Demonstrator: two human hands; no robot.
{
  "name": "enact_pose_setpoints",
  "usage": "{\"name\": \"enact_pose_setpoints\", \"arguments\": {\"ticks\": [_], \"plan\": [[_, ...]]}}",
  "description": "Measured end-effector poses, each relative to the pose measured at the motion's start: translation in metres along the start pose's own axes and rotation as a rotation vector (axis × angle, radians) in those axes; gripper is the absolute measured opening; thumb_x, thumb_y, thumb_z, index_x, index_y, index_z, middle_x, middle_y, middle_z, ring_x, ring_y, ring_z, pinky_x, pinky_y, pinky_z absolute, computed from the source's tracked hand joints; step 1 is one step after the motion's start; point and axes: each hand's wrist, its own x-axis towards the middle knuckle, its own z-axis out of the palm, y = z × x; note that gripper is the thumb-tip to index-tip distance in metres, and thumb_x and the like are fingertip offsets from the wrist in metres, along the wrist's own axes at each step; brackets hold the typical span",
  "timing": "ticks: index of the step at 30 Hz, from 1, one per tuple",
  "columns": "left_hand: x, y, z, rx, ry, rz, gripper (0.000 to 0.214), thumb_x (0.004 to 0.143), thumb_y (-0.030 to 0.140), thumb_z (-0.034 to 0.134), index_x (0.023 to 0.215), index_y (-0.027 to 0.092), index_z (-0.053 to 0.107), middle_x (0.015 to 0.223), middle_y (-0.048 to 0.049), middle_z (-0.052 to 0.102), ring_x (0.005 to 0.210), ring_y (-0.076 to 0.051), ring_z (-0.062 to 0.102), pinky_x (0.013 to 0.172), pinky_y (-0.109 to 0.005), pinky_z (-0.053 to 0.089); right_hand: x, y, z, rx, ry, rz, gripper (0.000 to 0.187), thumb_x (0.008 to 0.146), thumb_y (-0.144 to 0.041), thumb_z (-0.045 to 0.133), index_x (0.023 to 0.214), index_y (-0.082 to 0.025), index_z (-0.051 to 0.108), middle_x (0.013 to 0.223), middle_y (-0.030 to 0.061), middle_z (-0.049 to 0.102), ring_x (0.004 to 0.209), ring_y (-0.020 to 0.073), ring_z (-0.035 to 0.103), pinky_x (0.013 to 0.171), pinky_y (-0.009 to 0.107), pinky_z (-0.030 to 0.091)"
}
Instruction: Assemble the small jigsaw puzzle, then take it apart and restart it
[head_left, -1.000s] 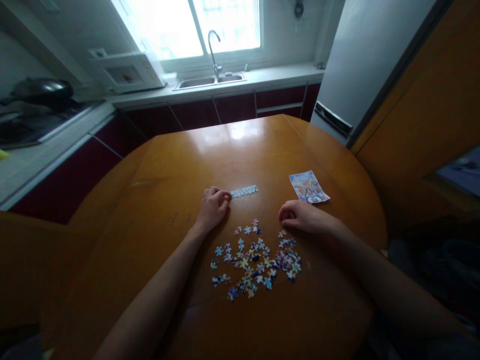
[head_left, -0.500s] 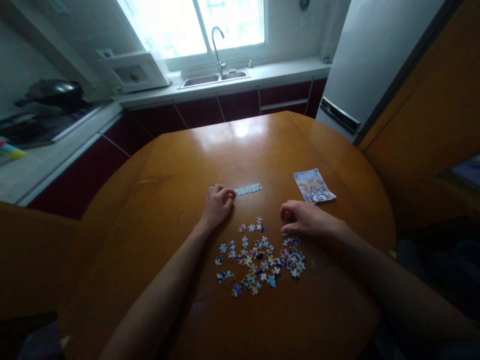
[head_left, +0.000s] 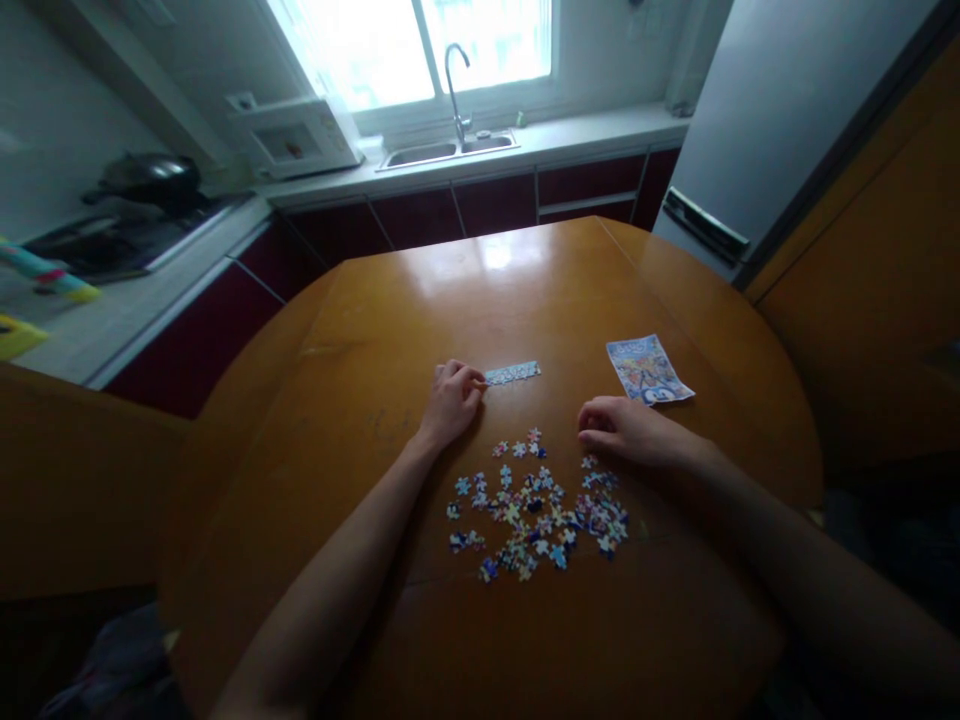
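Observation:
My left hand point(head_left: 452, 405) rests on the table with its fingers bent, the fingertips closed at the left end of a joined strip of jigsaw puzzle pieces point(head_left: 514, 373). Over the table's right half, my right hand point(head_left: 626, 430) has its fingers curled in and the thumb close beneath them. Whatever lies inside that grip, if anything, is hidden. Loose jigsaw pieces point(head_left: 536, 515) spread in a scattered heap between my forearms. A few strays point(head_left: 519, 450) lie just above the heap. Beyond my right hand is a printed picture sheet point(head_left: 649, 368) with a blue cartoon figure.
The wooden table point(head_left: 465, 310) has a rounded edge. Behind it runs a counter with a sink point(head_left: 450, 150), a white microwave point(head_left: 296, 138) and a stove with a dark pot point(head_left: 146, 182). A grey fridge point(head_left: 787, 110) stands at the right.
The view has shifted slightly, so everything sits a little further right. My right thumb and fingers have drawn closer together. The left hand stays at the strip's end.

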Motion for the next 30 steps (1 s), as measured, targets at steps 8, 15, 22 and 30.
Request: {"name": "enact_pose_setpoints", "arguments": {"ticks": [8,15,22,30], "plan": [[0.0,0.002,-0.001,-0.004,-0.005,-0.007,0.015,0.084,0.011,0.055,0.089,0.02,0.067,0.096,-0.0068,0.058,0.102,-0.026,0.05,0.095,-0.043,0.045,0.002,0.002,0.0,0.01,0.009,0.013,0.015,0.09,-0.034,0.063,0.09,-0.02,0.069,0.082,0.0052,0.071,0.068,0.0153,0.06,0.062,0.028,0.043],[-0.001,-0.001,0.0,-0.016,-0.007,-0.01,0.014,0.085,0.013,0.056,0.09,0.021,0.067,0.097,-0.0065,0.058,0.102,-0.026,0.05,0.096,-0.043,0.045,0.004,0.006,0.001,-0.015,0.023,-0.002,0.014,0.091,-0.033,0.063,0.092,-0.021,0.07,0.085,0.0055,0.07,0.072,0.0168,0.061,0.064,0.03,0.045],[-0.001,0.001,0.0,-0.013,-0.012,-0.002,0.014,0.086,0.013,0.057,0.091,0.021,0.068,0.098,-0.0067,0.058,0.102,-0.026,0.05,0.095,-0.043,0.045,0.016,-0.029,0.027,-0.092,0.261,-0.196,0.013,0.091,-0.019,0.062,0.099,-0.022,0.072,0.104,0.0091,0.066,0.096,0.0205,0.06,0.086,0.034,0.048],[-0.003,0.003,0.0,-0.026,0.005,-0.008,0.014,0.089,0.014,0.057,0.091,0.021,0.069,0.096,-0.0061,0.058,0.101,-0.025,0.05,0.095,-0.043,0.046,0.045,-0.058,0.053,-0.336,0.101,-0.377,0.017,0.093,-0.02,0.058,0.09,-0.022,0.075,0.097,0.0092,0.064,0.092,0.0219,0.053,0.08,0.033,0.043]]}}
